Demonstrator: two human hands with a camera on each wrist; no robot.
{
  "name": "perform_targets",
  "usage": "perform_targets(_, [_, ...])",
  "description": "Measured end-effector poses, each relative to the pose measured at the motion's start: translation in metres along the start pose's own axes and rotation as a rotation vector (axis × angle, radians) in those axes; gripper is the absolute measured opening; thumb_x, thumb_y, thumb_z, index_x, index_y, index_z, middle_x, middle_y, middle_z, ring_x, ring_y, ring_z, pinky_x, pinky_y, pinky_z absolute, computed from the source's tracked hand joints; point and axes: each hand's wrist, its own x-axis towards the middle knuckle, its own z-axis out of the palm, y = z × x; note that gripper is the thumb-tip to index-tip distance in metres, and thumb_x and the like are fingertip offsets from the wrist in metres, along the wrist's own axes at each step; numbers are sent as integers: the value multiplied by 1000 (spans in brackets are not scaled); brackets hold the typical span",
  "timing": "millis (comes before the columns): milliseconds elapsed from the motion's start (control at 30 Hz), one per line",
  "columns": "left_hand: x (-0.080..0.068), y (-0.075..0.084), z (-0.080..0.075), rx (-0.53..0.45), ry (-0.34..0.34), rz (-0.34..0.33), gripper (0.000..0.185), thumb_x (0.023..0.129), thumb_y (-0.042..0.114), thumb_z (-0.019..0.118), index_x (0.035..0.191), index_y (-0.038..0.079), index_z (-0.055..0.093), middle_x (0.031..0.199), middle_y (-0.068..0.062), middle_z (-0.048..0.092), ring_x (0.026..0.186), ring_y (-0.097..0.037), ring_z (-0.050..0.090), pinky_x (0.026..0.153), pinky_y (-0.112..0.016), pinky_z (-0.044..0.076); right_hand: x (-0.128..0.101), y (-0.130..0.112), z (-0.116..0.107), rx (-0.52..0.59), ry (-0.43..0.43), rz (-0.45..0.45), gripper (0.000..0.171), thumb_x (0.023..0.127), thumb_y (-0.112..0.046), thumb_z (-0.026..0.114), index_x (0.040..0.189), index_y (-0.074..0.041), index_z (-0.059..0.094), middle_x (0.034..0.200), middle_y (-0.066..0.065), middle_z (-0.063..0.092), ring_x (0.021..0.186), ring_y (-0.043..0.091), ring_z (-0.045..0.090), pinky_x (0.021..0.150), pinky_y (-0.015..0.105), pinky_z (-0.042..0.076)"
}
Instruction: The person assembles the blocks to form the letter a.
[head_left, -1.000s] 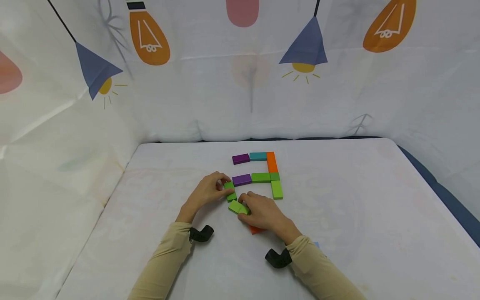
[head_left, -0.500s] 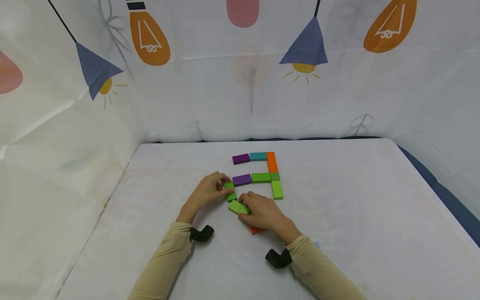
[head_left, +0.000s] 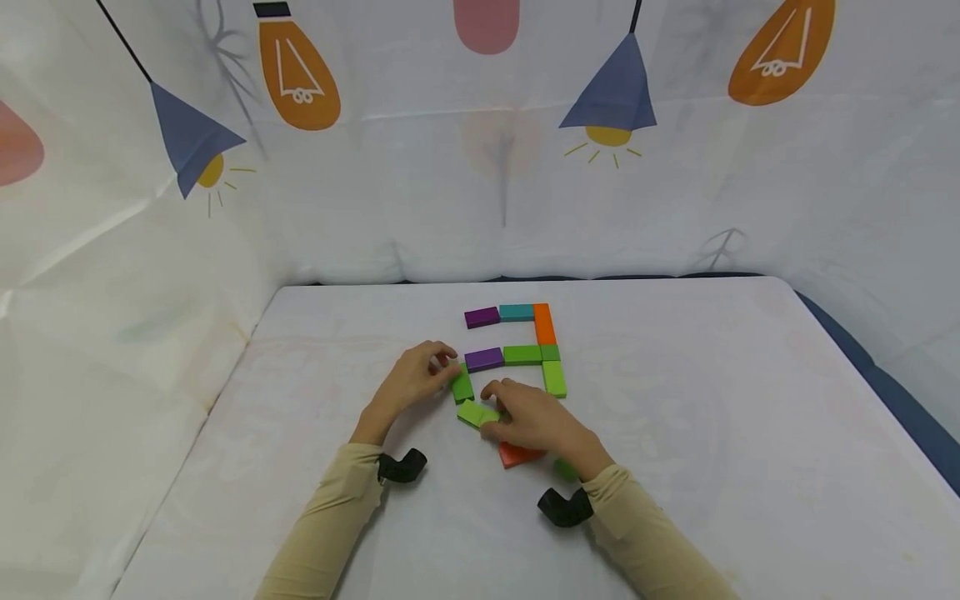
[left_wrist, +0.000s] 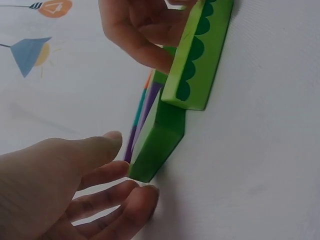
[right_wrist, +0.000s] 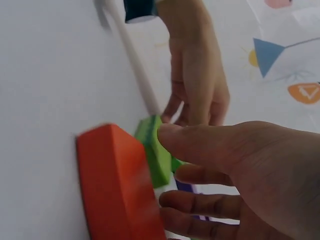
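Crowding right hand (head_left: pixel 534 421): red block (head_left: pixel 519 455), possibly touching palm

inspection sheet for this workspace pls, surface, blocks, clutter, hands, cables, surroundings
surface: white table, cloth-covered, lightly stained.
job's things: green block lies flat at the left hand's fingertips; second green block touches the right hand; both lie below-left of a flat block pattern in purple, teal, orange and green.
clutter: red block partly under the right hand.
hands: left hand with fingers straight against the green block; right hand with fingers on the second green block.
cables: nothing seen.
surroundings: white backdrop printed with lamps and bulbs; black wrist cameras.
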Motion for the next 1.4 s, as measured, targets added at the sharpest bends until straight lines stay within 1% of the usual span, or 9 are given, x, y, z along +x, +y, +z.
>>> perform_targets(167, [-1, 2, -5, 69, 21, 35, 29, 85, 31, 58, 108, 13, 59, 92, -2, 58, 76, -13, 56, 62, -24, 45, -5, 11, -10, 39, -19, -13, 34, 81, -35, 61, 109, -18, 55, 88, -5, 55, 76, 7, 49, 68, 22, 44])
perform_targets(367, [-1, 8, -12, 85, -5, 176, 28, 85, 26, 59, 110, 15, 58, 101, 1, 58, 81, -12, 54, 66, -25, 44, -14, 26, -16, 52, -51, -55, 24, 83, -32, 58, 102, -18, 58, 91, -9, 54, 83, 5, 49, 77, 24, 45])
perform_targets(500, [-3, 13, -14, 46, -100, 292, 27, 84, 25, 60, 109, 15, 59, 103, 2, 58, 83, -9, 53, 67, -27, 45, -19, 29, -18, 41, -86, -85, 24, 84, -34, 57, 104, -20, 58, 94, -10, 54, 83, 3, 49, 78, 23, 46])
perform_targets(600, [-4, 18, -13, 12, -199, 346, 31, 83, 31, 61, 109, 16, 58, 102, 3, 58, 81, -7, 54, 65, -25, 45, -22, 29, -19, 26, -113, -113, 25, 85, -35, 56, 106, -21, 57, 95, -10, 54, 83, 4, 49, 78, 22, 46])
perform_targets(700, [-5, 23, -11, 16, -265, 374, 36, 80, 38, 62, 111, 19, 58, 106, 6, 56, 87, -9, 52, 68, -23, 44, -26, 28, -19, 13, -132, -148, 26, 84, -35, 56, 106, -19, 58, 95, -9, 55, 83, 6, 49, 77, 21, 45])
perform_targets(867, [-9, 29, -5, 51, -318, 421, 39, 76, 41, 66, 110, 23, 60, 112, 13, 52, 96, -12, 47, 76, -25, 43, -33, 30, -17, -29, -142, -183, 28, 84, -39, 56, 105, -21, 58, 97, -10, 55, 85, 5, 49, 77, 21, 44])
perform_targets(1067, [-14, 34, -4, 70, -399, 462, 42, 72, 39, 70, 108, 21, 61, 109, 8, 55, 96, -12, 49, 83, -28, 43, -39, 27, -18, -33, -171, -186, 32, 80, -41, 60, 105, -22, 58, 96, -13, 53, 86, 3, 46, 77, 21, 43])
perform_targets(1233, [-16, 37, -4, 89, -438, 479, 39, 71, 34, 73, 106, 21, 62, 109, 10, 53, 101, -7, 47, 89, -25, 41, -42, 24, -19, -21, -206, -185, 35, 77, -36, 65, 107, -21, 56, 99, -11, 52, 90, 5, 47, 81, 23, 44])
perform_targets(1400, [-18, 38, -2, 103, -458, 483, 38, 71, 31, 73, 105, 21, 62, 108, 10, 53, 102, -6, 46, 90, -25, 40, -43, 22, -19, -36, -204, -181, 32, 77, -33, 66, 106, -23, 57, 101, -11, 53, 93, 5, 47, 84, 26, 44])
